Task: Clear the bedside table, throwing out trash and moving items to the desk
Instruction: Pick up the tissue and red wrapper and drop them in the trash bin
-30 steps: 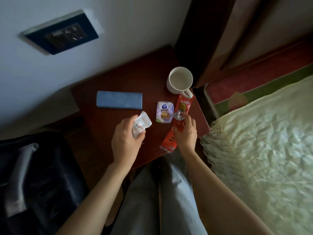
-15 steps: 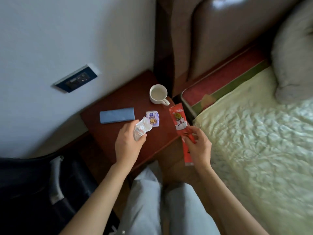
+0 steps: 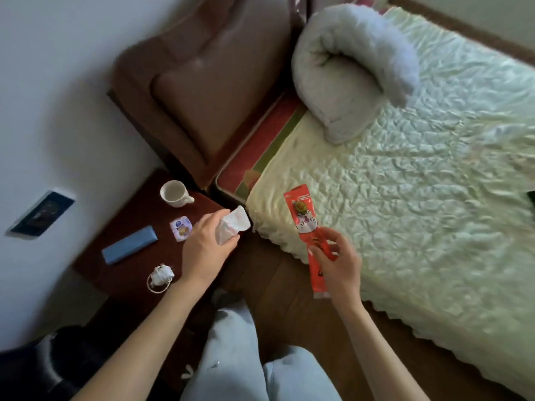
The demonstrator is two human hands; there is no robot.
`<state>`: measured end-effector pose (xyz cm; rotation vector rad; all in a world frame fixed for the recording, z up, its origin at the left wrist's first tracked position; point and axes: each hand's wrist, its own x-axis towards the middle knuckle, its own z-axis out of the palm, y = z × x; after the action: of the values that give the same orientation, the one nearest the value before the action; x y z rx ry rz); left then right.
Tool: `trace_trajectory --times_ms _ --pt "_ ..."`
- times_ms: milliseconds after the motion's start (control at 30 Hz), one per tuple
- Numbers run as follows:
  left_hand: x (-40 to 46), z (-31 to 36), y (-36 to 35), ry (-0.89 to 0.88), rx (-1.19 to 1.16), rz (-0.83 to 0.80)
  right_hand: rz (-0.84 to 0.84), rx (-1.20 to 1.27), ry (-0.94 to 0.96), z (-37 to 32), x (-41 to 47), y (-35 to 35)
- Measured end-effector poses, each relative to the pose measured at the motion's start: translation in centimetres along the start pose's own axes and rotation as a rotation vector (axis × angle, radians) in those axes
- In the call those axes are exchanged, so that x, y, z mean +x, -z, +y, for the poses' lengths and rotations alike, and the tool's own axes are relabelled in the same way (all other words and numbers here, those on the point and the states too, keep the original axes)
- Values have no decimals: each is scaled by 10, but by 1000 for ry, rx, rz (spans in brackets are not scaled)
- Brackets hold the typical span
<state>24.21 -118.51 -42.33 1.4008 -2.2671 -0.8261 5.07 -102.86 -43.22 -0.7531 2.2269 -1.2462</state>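
Left hand [image 3: 207,250] grips a crumpled white plastic wrapper [image 3: 231,227], raised above the near edge of the dark red-brown wooden bedside table [image 3: 130,221]. Right hand [image 3: 337,264] pinches a long red snack packet [image 3: 308,235] at mid-length, held over the pale green quilted bed [image 3: 405,198]. On the table: a white ceramic mug [image 3: 175,193], a small white-and-purple sachet [image 3: 181,228], a flat blue rectangular case [image 3: 129,248], and a small white bundle with a loop [image 3: 160,277] near the front edge.

Quilted bed [image 3: 419,198], rolled duvet [image 3: 347,70], padded headboard [image 3: 202,91]
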Motion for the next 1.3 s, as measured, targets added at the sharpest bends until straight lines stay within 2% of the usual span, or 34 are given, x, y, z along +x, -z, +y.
trace_trajectory --times_ms 267,467,767,967,1300 --pt "-89 145 -76 -115 -114 -93 258 63 -47 64 -79 186" --pt "-145 246 -144 -212 -196 -348 499 55 -110 112 -151 301" --pt "-185 401 -234 -560 -183 -616 870 82 -316 166 -232 415" --pt "-223 504 -322 -752 -200 -815 1102 -8 -440 209 -258 494" --pt "-323 668 -459 -1114 -99 -1174 1502 18 -720 261 -319 596"
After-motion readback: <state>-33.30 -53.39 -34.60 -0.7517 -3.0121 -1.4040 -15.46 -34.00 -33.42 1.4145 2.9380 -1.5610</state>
